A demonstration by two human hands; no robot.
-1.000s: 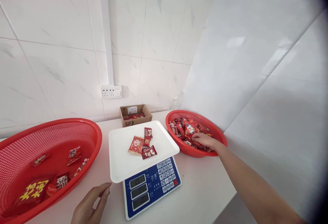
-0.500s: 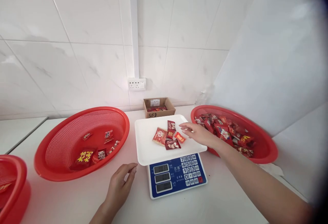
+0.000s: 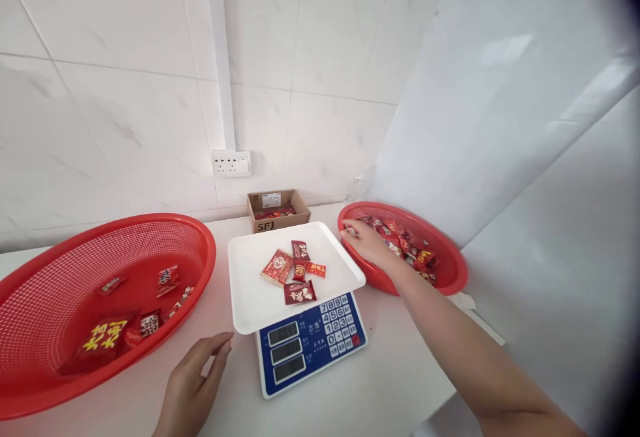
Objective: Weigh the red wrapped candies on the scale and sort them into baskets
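Left hand [image 3: 193, 384] slightly open, empty; right hand [image 3: 371, 246], grip curled at packet [image 3: 352, 230], hold unclear

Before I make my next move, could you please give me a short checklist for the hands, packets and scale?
1. Left hand empty: ok.
2. Right hand gripping a packet: cannot tell, its fingertips are too small at the right basket.
3. Five packets within the white tray's rim: ok.
4. Those packets spread apart: not ok, they bunch together.
5. Reading on the scale's display: cannot tell, digits blurred.
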